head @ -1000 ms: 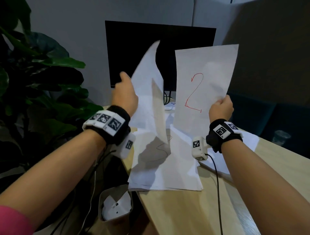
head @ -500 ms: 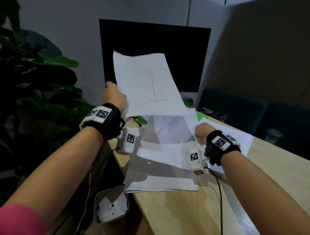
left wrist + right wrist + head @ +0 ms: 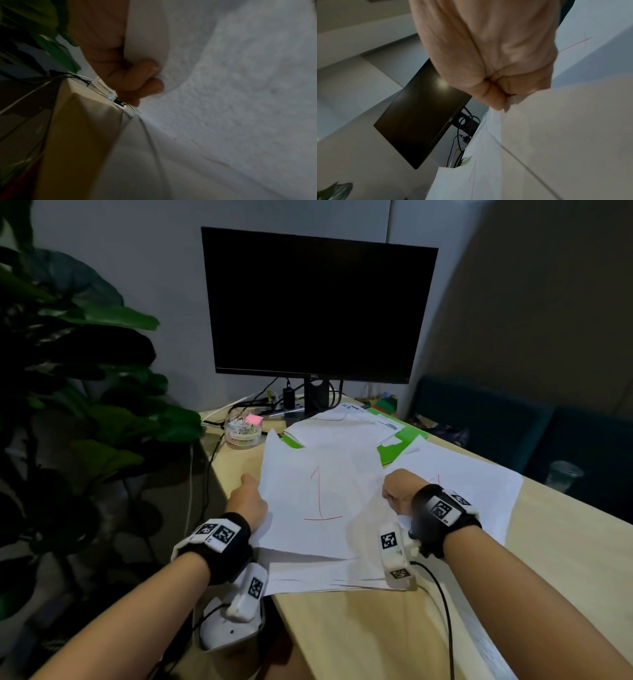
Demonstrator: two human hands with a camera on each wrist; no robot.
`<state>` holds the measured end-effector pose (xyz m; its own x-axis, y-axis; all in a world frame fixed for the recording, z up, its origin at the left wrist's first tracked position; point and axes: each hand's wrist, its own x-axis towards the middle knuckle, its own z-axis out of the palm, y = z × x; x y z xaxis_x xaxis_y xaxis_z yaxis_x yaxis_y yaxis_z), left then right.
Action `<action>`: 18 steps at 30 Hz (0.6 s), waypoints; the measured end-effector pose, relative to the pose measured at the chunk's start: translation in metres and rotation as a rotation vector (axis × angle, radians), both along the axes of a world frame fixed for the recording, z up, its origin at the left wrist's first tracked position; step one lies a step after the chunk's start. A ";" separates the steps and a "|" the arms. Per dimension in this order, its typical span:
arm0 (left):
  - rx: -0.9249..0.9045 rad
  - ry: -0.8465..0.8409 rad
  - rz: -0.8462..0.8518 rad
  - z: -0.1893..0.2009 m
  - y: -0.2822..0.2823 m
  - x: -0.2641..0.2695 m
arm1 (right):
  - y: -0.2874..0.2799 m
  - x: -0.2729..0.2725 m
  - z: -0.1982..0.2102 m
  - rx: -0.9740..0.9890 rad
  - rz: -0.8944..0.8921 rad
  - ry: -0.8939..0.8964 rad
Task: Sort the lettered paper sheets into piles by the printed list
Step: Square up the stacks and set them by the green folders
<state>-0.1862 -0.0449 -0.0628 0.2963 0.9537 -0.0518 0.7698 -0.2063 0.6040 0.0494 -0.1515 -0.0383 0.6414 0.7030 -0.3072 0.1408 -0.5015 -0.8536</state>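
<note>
**Fingers on sheet "1", set down over the near stack**

Fingers (image 3: 145, 83) of the left hand (image 3: 248, 503) were curled under the left edge of the sheet marked "1" (image 3: 318, 501), thumb out of view beneath the paper; they appeared to pinch it. The right hand (image 3: 399, 491) was closed tight, fingertips (image 3: 498, 102) nipping a white paper edge at the sheet's right side.

Item: one white sheet, a large red "1" with a red underline hand-drawn on it, lightly rumpled, far corners lifted. Location: nearly flat atop the near stack of white sheets (image 3: 329, 577) at the front-left of the wooden desk (image 3: 359, 638), slightly askew to the stack below.

Handling note, as judgement: lower both edges together, let the far corners settle, square the sheet to the pile, then release; thin paper would slide or curl if one side were freed first.

Beyond, right: another white sheet (image 3: 479, 484) with a red mark partly hidden by the wrist. Farther: green folder (image 3: 400, 446) under printed papers, a clear stationery tub (image 3: 243, 429), a dark Dell monitor (image 3: 318, 306).
</note>
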 end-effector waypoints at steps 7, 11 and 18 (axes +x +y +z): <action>0.020 0.157 0.002 -0.015 -0.016 -0.003 | -0.003 -0.012 0.004 -0.126 0.084 -0.048; -0.185 0.038 0.118 -0.018 -0.018 -0.005 | -0.008 -0.022 0.014 -0.143 0.094 0.021; -0.392 -0.234 0.194 -0.012 -0.005 -0.031 | 0.005 -0.034 0.008 -0.135 0.039 0.031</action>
<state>-0.2174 -0.0501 -0.0745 0.1620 0.9146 -0.3705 0.6058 0.2042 0.7690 0.0152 -0.1464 -0.0307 0.6027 0.6784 -0.4202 0.1369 -0.6067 -0.7831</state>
